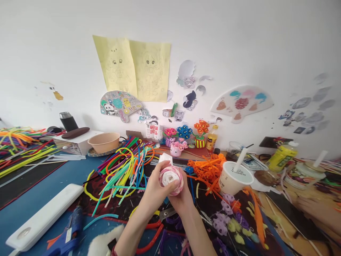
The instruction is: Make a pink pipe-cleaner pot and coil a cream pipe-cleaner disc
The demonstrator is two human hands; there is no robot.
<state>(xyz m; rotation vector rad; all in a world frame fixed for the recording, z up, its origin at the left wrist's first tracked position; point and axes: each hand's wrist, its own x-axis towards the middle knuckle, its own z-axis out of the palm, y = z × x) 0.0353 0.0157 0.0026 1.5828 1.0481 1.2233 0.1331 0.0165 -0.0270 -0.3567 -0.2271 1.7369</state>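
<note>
Head view: pink-and-white coil [168, 175] at dial centre, above the bench [50, 181].
Left grip: left hand [155, 185] around coil, thumb across its face.
Right grip: right hand [181, 201] holding its 4-o'clock side (fingers mostly hidden).
Coil progress: looks wound; remainder cannot be told.
Flower pots [176, 150]: apparently finished, 12–1 o'clock.

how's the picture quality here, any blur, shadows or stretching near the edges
Head view: soft, even light; faint wall shadow beside the black flask; pink-and-white coil reasonably clear; wall stickers near the right edge blurred and stretched; co-worker's hand there blurry too.
</note>
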